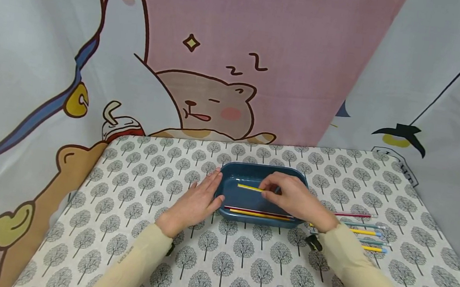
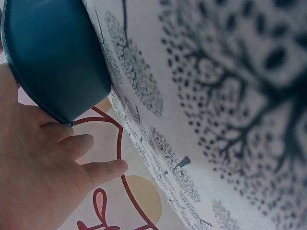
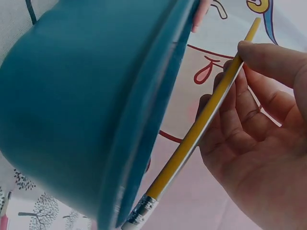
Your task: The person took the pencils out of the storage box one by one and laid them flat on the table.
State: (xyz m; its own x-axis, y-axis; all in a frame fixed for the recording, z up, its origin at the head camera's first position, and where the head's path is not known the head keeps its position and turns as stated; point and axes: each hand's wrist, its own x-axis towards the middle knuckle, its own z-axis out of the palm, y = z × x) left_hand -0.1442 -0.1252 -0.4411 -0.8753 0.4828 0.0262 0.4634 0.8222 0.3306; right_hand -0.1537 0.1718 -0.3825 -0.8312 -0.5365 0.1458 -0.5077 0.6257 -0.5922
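My right hand (image 1: 291, 197) pinches a yellow pencil (image 3: 192, 136) between thumb and fingers, over the inside of a dark blue oblong basin (image 1: 267, 170). The right wrist view shows its metal band and pale eraser end close by the basin's rim. Along the near side of the basin lie a dark red pencil (image 1: 258, 211) and an orange-yellow pencil (image 1: 260, 215). My left hand (image 1: 195, 204) rests with extended fingers against the basin's left rim, its thumb spread toward the near corner. In the left wrist view, those fingertips partly pass behind the rim.
Right of the basin, several pencils lie on the tree-patterned cloth, among them a red pencil (image 1: 355, 215) and a yellow pencil (image 1: 373, 249) with a blue end. My right forearm partly covers them. A printed cartoon curtain (image 1: 296, 75) hangs behind the table.
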